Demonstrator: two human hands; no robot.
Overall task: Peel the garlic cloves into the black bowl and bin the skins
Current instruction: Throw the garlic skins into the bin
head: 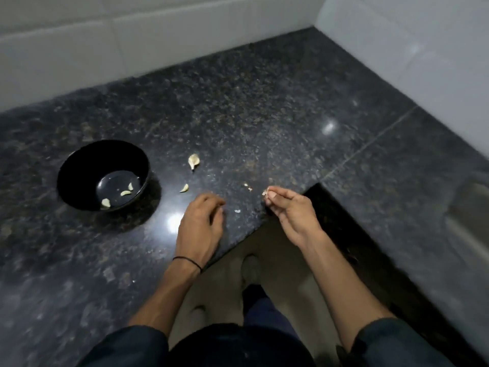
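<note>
Nearest the camera, dark sleeves (127, 345) cover both upper forearms, and btwn the arms a shoe (251, 268) stands on the pale floor (285, 292) below the worktop's cut corner. A thin black band (188, 260) circles the left wrist. The left hand (201, 221) hovers knuckles-up over the worktop (264, 115) near its edge, fingers curled downward w/ the tips hidden; cannot tell if they hold anything. The right hand (288, 210) is to its right, over the worktop edge, thumb and forefinger pressed together on a small pale garlic piece (265, 192), the other fingers folded in behind. A white skin scrap (237, 211) lies btwn the two hands, and more skin bits (248, 187) lie just beyond, left of the pinched piece. Further left, a small pale clove (184, 188) lies on the worktop, apart from the left hand. Left again is the black bowl (87, 165), upright on the worktop, w/ three pale cloves (125, 193) on its bottom, spread apart. Beyond the small clove and right of the bowl lies a larger garlic piece (194, 161), skin-coloured; too blurred to tell if it's a whole clove or an empty husk. The worktop is dark speckled stone w/ light glare spots and runs back to a white tiled wall (158, 35) that turns a corner at the right.
</note>
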